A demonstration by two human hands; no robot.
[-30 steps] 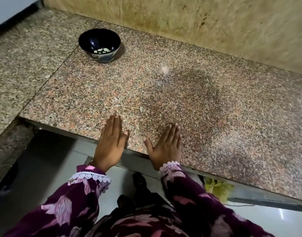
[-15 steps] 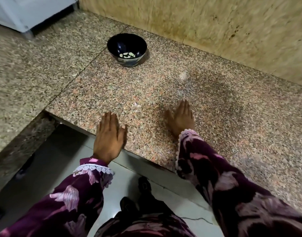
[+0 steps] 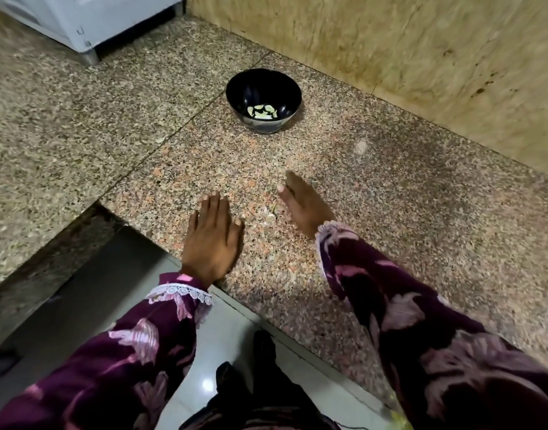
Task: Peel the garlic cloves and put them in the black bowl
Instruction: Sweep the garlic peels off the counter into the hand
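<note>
Your left hand (image 3: 209, 240) lies flat, palm down, on the near edge of the speckled pink-and-grey granite counter (image 3: 390, 212), fingers straight and together, holding nothing. Your right hand (image 3: 303, 206) lies just to its right and a little farther in, fingers stretched out toward the far side, thumb out to the left; it too grips nothing, though it is blurred and its underside is hidden. Between the two hands a few pale flecks, possibly bits of skin, lie on the stone; they are too small to name with certainty.

Farther off, beyond both hands and close to the tan back wall (image 3: 421, 57), stands the round glossy black bowl (image 3: 235, 88), upright with its mouth open to the ceiling. In its bottom rests a small heap of pale peeled garlic cloves (image 3: 262, 112). They lie jumbled on their sides, their long axes running in different directions, so no single heading can be given for them.

No unpeeled garlic shows anywhere on the counter, so you appear to be at or past the last drop into the bowl, with both hands at rest. If more cloves remain out of view, your next move calls for fetching one and pinching its skin loose; otherwise nothing is left to do.

To the far left stands a white appliance (image 3: 89, 17).
</note>
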